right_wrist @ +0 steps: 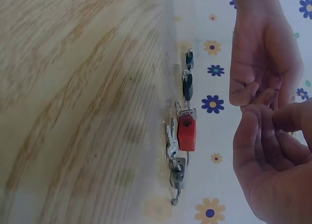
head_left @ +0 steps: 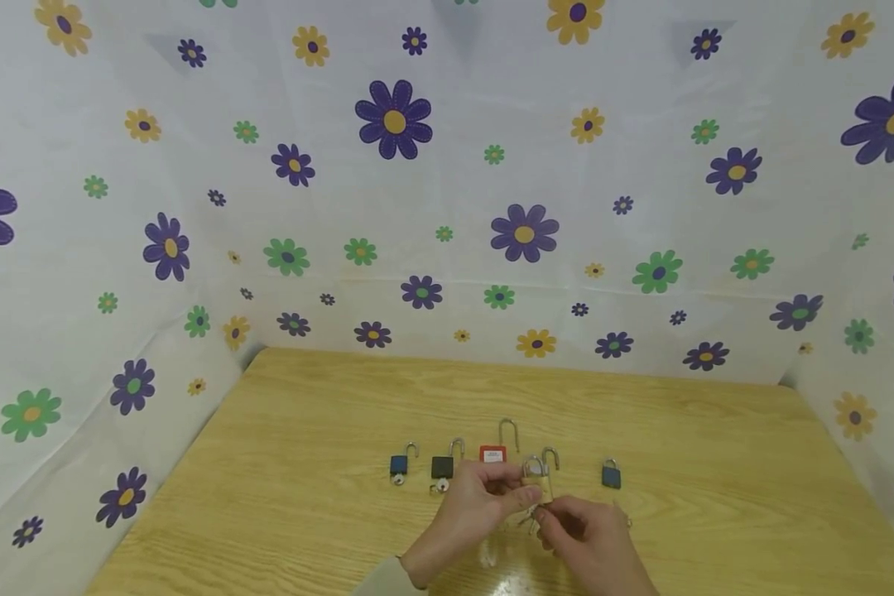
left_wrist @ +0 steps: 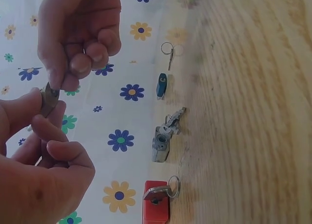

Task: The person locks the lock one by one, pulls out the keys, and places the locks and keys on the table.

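Note:
My left hand [head_left: 477, 501] grips a small brass padlock [head_left: 542, 490] between thumb and fingers, its shackle pointing up. Below the padlock, the fingertips of my right hand [head_left: 592, 534] pinch something small at its lower end, where keys [head_left: 531, 521] show; the fingers hide most of it. In the left wrist view the brass padlock [left_wrist: 49, 99] is held edge-on between both hands, clear of the table. Behind the hands stand a red padlock [head_left: 493, 454] with its shackle raised and a grey metal padlock [left_wrist: 161, 145] with keys in it.
Left of the hands lie a black padlock [head_left: 443, 468] and a blue padlock [head_left: 398, 465], both with raised shackles and keys. To the right is another blue padlock [head_left: 612, 475], its shackle down. A key on a ring [left_wrist: 170, 58] lies near it. Flowered cloth surrounds the wooden table [head_left: 305, 414].

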`<state>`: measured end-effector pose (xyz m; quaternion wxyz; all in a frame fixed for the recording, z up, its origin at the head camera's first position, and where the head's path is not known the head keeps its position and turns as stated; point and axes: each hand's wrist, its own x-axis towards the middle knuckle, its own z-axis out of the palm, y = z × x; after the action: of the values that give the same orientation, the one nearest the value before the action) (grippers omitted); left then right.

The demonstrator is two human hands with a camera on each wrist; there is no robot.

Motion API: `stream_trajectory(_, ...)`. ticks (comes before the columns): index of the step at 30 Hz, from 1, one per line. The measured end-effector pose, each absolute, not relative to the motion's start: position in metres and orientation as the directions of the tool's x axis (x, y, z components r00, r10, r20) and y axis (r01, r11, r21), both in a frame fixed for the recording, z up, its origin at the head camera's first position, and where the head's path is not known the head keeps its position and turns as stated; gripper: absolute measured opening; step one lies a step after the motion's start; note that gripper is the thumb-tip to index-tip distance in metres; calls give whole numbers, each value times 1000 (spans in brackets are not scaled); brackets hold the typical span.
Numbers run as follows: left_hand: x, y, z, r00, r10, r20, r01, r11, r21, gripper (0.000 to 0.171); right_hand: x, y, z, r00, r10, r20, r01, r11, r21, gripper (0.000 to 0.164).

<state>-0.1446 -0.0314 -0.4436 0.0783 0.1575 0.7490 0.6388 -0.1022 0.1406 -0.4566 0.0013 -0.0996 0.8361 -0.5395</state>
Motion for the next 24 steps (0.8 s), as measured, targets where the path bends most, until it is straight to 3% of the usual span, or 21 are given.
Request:
stream_trajectory(8,-148,-33,-456,-933,350,86,143,142,979,19,-102,144,-459,-968,-241,73,-151,321,-935,23)
stream_trajectory(18,-143,-27,-457,-936,340,87,115,65,991,22,-103,147,-451,-977,-212,-3,-63,305,-950,25)
stream_trajectory(24,-150,-33,-453,-966,250,56,70,47,996,27,-100,147,-451,-973,-232,-5,-61,274,-960,21)
